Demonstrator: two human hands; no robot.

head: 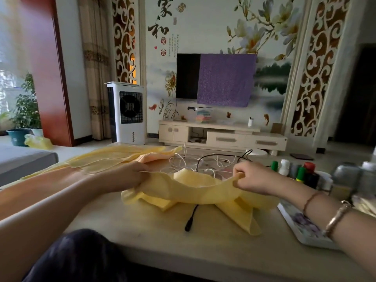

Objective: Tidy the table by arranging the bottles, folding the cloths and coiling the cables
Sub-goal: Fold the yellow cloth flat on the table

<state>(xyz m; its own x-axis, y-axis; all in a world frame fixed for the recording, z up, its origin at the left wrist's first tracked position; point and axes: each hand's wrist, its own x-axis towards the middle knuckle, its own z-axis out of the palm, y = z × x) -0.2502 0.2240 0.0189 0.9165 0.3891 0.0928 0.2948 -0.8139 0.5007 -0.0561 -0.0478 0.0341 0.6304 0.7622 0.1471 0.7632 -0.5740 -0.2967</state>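
Note:
A yellow cloth [195,192] sags between my two hands just above the beige table [154,226]. My left hand [130,176] grips its left edge. My right hand [252,178] pinches its right edge, and a corner hangs down onto the table. Behind the cloth lies a tangle of white cables [193,161] with a black cable [221,156] looped over it. A black plug end [188,226] pokes out from under the cloth. More yellow cloths [114,157] and an orange one [154,157] lie spread at the back left. Several bottles [301,174] stand grouped at the right.
A patterned white tray or box [301,224] lies under my right forearm at the table's right edge. Jars and containers [354,178] crowd the far right. My knee [81,257] is at the table's near edge. A TV cabinet [223,135] and an air cooler [127,112] stand beyond.

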